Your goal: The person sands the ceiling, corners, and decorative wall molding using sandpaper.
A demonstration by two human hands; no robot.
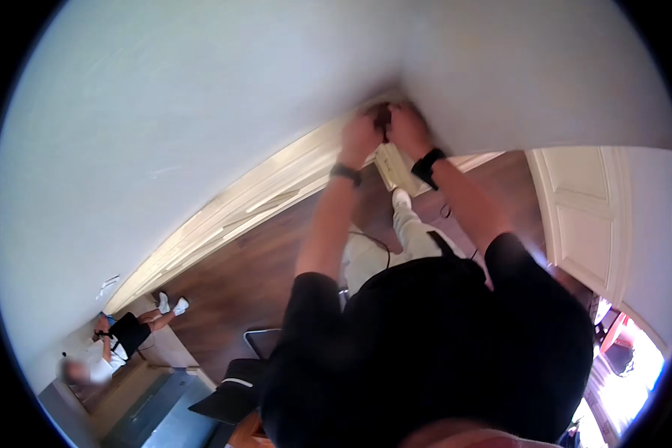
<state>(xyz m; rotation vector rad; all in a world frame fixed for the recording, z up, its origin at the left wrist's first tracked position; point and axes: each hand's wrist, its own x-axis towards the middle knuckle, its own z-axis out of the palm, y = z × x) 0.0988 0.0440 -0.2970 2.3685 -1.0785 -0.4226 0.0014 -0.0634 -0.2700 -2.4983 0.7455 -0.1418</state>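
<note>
Working where a pale left wall meets a right wall, a person handles a small dark object at the far side, work probably best done slowly, with even pressure from 2 sides. At left, the left hand appears closed, pinching the object; at right, the right hand likewise curls onto it, barely open, though blur hides exact fingertip contact.

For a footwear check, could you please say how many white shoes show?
3: one white shoe below the camera wearer's right hand, two white shoes on the other person, lower left. The wearer's second shoe may be hidden.
</note>
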